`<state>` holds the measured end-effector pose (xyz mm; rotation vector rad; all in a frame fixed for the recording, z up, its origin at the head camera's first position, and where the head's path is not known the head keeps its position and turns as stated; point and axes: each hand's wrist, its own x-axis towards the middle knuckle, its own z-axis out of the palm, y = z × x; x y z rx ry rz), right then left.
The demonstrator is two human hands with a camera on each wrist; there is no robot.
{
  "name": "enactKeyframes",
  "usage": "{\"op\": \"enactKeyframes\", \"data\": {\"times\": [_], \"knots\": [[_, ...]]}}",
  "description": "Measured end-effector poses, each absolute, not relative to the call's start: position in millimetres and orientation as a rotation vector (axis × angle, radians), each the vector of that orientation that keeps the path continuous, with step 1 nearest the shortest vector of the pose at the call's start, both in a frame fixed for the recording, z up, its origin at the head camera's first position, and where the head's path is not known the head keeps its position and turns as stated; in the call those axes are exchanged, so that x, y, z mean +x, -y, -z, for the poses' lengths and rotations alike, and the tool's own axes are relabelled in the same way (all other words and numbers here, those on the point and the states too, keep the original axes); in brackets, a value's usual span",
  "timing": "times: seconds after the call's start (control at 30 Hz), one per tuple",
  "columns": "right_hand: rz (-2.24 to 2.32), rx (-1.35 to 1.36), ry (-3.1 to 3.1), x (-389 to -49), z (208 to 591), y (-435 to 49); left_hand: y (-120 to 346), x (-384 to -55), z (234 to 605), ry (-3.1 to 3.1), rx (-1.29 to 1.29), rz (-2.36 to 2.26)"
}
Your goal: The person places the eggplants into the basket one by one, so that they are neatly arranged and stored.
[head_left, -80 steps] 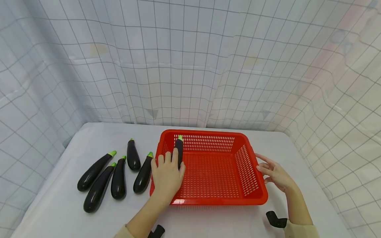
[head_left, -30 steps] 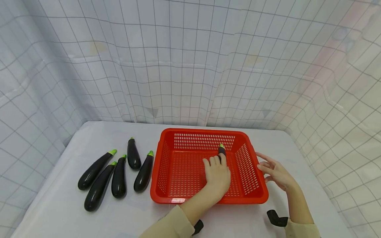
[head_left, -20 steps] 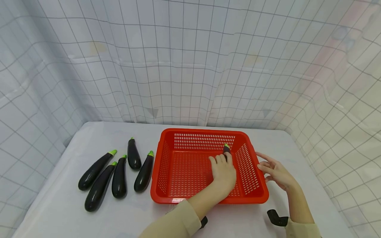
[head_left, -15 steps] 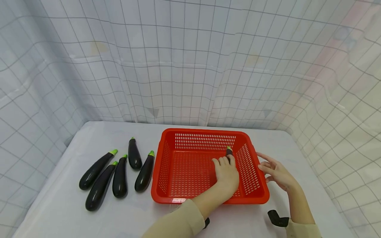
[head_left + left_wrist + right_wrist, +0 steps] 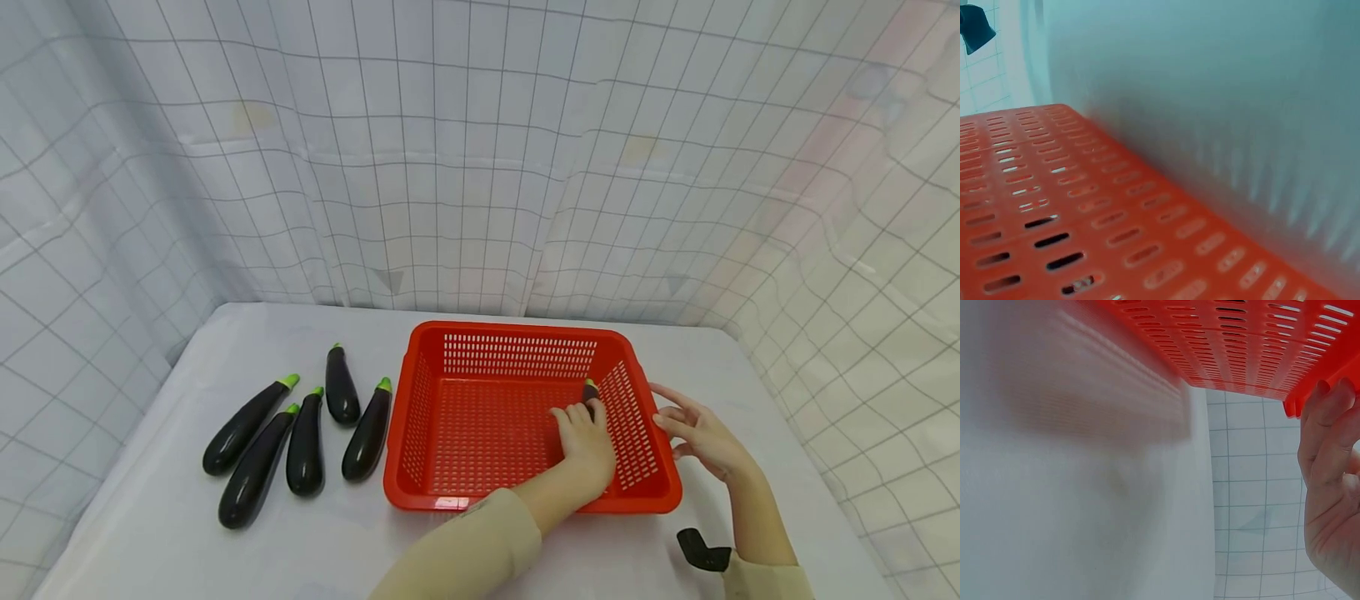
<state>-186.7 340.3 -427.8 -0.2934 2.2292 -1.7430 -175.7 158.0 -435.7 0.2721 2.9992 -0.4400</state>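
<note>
A shallow red plastic basket point(image 5: 480, 502) with slotted walls sits on the white table. In the head view, my left hand point(image 5: 588, 446) reaches across into its right part and grips a dark eggplant point(image 5: 590, 390). Only the stem end with its green cap shows; the hand covers the rest. My right hand point(image 5: 701, 433) holds the basket's right rim, thumb at the edge. The right wrist view shows the right hand's fingers point(image 5: 1329, 431) curled against the rim from outside. The left wrist view holds the basket's outer wall point(image 5: 1085, 187) but no hand.
Several eggplants lie left of the basket, one of them point(image 5: 367, 429) close beside its left wall and another point(image 5: 342, 387) behind it. A black wrist mount point(image 5: 702, 551) juts from the right sleeve. Gridded white curtains point(image 5: 480, 167) enclose the table.
My left hand has carried the eggplant from the basket's left side across to its right side, drifting slightly right and nearer lately. The right hand stays at the rim.
</note>
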Motion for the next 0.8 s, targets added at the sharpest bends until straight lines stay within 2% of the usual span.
{"op": "enactKeyframes", "data": {"times": [0.8], "knots": [[1.695, -0.248, -2.269, -187.3, 428.5, -339.9, -167.0, -181.3, 443.8, -2.859, 0.27, 0.273]]}}
